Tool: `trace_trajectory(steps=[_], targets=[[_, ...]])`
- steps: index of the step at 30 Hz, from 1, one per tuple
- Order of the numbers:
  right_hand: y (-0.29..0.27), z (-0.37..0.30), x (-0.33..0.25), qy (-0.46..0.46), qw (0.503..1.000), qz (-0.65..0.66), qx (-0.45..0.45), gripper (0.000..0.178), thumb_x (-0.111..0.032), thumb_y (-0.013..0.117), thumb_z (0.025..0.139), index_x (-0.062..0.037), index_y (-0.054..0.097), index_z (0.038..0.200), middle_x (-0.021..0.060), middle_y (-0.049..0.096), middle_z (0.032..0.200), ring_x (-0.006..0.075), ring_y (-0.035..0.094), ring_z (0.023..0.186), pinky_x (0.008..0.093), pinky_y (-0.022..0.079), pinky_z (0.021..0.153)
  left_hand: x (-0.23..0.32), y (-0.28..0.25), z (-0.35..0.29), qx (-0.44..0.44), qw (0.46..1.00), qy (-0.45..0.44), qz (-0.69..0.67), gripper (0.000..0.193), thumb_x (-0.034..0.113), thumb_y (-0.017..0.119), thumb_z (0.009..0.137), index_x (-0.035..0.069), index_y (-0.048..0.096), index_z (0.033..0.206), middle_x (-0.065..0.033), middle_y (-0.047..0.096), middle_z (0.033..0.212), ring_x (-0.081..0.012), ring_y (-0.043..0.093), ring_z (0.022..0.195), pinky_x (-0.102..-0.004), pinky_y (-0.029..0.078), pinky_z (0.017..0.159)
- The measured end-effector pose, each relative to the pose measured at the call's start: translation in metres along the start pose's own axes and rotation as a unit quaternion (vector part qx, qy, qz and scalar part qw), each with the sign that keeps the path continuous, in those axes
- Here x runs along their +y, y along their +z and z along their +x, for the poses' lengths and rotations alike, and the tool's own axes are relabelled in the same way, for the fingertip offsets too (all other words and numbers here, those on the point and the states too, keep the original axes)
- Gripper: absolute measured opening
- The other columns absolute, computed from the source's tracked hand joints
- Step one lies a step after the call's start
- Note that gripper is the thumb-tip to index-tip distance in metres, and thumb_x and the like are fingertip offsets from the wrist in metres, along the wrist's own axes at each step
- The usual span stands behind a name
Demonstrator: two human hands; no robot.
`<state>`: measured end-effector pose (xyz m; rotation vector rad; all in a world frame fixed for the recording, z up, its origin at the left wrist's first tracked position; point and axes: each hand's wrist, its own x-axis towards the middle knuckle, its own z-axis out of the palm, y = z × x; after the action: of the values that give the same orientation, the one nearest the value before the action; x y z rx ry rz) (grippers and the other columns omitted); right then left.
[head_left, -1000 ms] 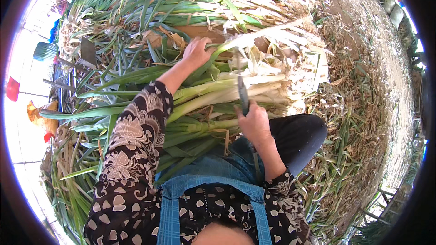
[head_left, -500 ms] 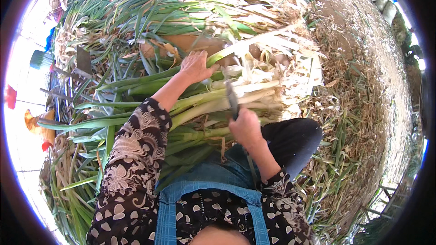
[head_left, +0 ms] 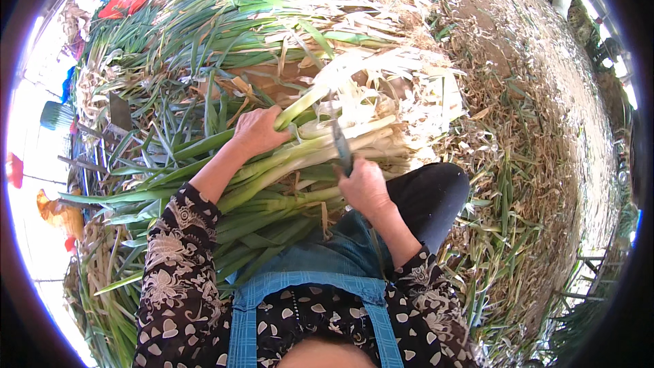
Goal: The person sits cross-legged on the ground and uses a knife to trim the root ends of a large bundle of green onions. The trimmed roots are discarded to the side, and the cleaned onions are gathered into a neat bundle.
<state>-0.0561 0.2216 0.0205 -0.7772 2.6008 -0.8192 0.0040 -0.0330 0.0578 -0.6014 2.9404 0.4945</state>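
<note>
Green, smooth leek stalk (head_left: 310,99) gripped in closed left hand (head_left: 257,131); right hand (head_left: 362,186) clasps slim metal knife (head_left: 340,144)

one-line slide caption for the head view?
Left hand grips a leek stalk while right hand holds a knife over bundled leeks.

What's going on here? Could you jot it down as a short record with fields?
Setting: outdoors, ground strewn with dry husks
Person: seated, patterned sleeves, blue apron
Left hand: grips one leek lifted off the pile
Right hand: holds a knife, blade pointing up at the pale stalks
On the lap: bundle of leeks, white ends to the right
Behind: big heap of leeks
Far left: red cloth
</note>
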Motion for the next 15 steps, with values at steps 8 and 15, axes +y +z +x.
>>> trace_trajectory(steps=[8,15], targets=[[0.001,0.017,0.016,0.061,0.998,0.015,-0.013,0.049,-0.039,0.067,0.084,0.0098,0.064,0.088,0.0324,0.064,0.088,0.0448,0.063,0.091,0.0476,0.05,0.084,-0.024,-0.012,-0.028,-0.056,0.997,0.006,-0.047,0.045,0.039,0.064,0.074,0.002,0.064,0.098,-0.0236,0.065,0.092,-0.0403,0.06,0.094,-0.0475,0.046,0.085],[-0.012,0.017,0.035,0.105,0.994,-0.003,0.003,0.049,-0.041,0.065,0.085,0.0079,0.065,0.091,0.0292,0.066,0.089,0.0421,0.065,0.089,0.0453,0.052,0.081,-0.025,-0.008,-0.047,-0.112,0.992,0.011,-0.059,0.053,0.042,0.063,0.074,0.003,0.066,0.11,-0.0237,0.066,0.098,-0.0392,0.062,0.097,-0.0453,0.046,0.089]])
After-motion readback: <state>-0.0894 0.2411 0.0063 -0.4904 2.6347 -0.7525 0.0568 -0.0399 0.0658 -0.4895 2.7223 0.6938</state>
